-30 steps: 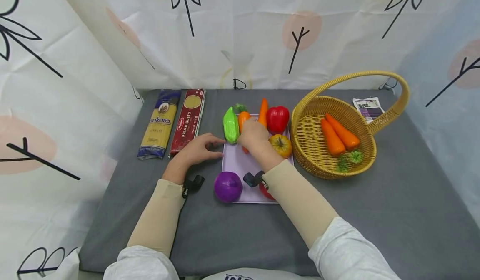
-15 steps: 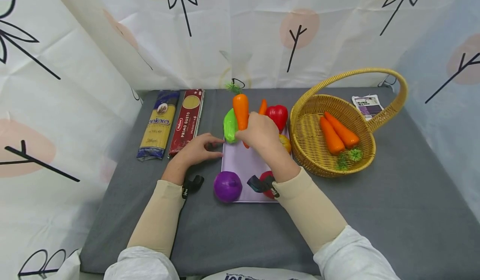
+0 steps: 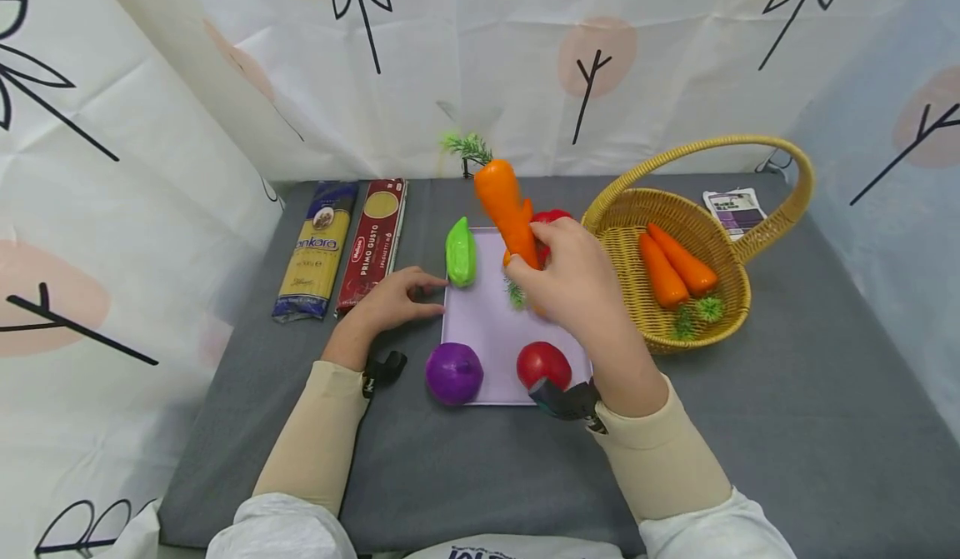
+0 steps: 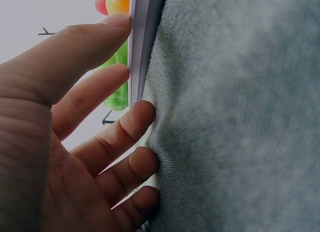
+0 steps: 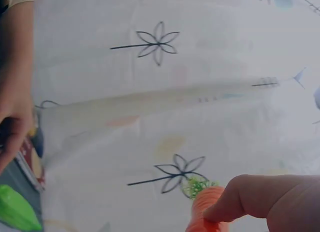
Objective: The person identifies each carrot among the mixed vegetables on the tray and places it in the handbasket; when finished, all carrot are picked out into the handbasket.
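My right hand (image 3: 581, 280) holds an orange carrot (image 3: 504, 197) above the back of the lilac tray (image 3: 487, 326), its leafy green top pointing up and away. In the right wrist view, the thumb presses on the carrot (image 5: 205, 204). My left hand (image 3: 392, 301) touches the tray's left edge with thumb and index finger, its other fingers loosely bent on the cloth. On the tray lie a green ridged vegetable (image 3: 461, 253), a red tomato (image 3: 543, 365) and a purple round vegetable (image 3: 454, 373) at the front left corner. Behind my right hand, a red pepper (image 3: 551, 216) and another carrot are partly hidden.
A wicker basket (image 3: 622, 326) with a tall handle stands right of the tray, holding two carrots (image 3: 663, 272). Two spaghetti packs, one yellow and blue (image 3: 315, 251), one red (image 3: 372, 247), lie at the left. A small printed packet (image 3: 735, 212) lies behind the basket.
My right hand has picked the carrot up from beside the green vegetable, raised it and carried it to the right. The left hand has stayed at the tray edge.
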### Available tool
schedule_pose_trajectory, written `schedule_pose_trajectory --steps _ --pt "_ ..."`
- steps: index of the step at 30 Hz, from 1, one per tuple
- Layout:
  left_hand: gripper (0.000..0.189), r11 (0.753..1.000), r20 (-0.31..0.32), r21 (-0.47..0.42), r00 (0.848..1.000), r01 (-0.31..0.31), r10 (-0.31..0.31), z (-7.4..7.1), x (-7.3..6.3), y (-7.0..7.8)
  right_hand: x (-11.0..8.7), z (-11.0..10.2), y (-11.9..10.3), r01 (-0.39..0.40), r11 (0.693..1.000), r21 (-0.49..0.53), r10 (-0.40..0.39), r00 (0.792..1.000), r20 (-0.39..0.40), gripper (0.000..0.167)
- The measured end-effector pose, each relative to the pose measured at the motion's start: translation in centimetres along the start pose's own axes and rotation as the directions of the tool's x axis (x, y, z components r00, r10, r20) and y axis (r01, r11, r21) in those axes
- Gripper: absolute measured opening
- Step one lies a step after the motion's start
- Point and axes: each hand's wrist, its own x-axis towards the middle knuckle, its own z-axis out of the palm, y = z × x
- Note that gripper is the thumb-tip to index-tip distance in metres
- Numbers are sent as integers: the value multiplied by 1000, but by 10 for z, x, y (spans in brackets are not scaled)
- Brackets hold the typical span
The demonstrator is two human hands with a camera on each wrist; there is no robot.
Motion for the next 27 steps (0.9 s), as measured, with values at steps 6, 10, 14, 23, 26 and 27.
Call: schedule_pose_trajectory --steps 6,10,14,23,26,27 --pt "48 1000 -3 23 1000 -13 13 -1 -1 1 -26 -23 12 24 996 83 -14 993 -120 42" --pt "48 1000 -3 27 1000 -15 15 -1 0 0 -38 -37 24 23 994 103 -4 983 -181 43" --pt "48 999 -1 28 1000 -18 18 -1 0 0 -46 -51 40 13 995 95 8 975 -221 41" --pt "47 1000 0 22 1000 -8 8 -1 0 1 -57 -81 71 -91 992 82 106 973 -203 46" --pt "47 1000 -1 28 1000 -2 2 0 1 0 -57 -88 83 -118 990 71 129 975 -183 48" --pt "47 1000 -1 30 1000 -2 2 0 1 1 -57 -90 87 -127 990 68 137 975 -177 49"
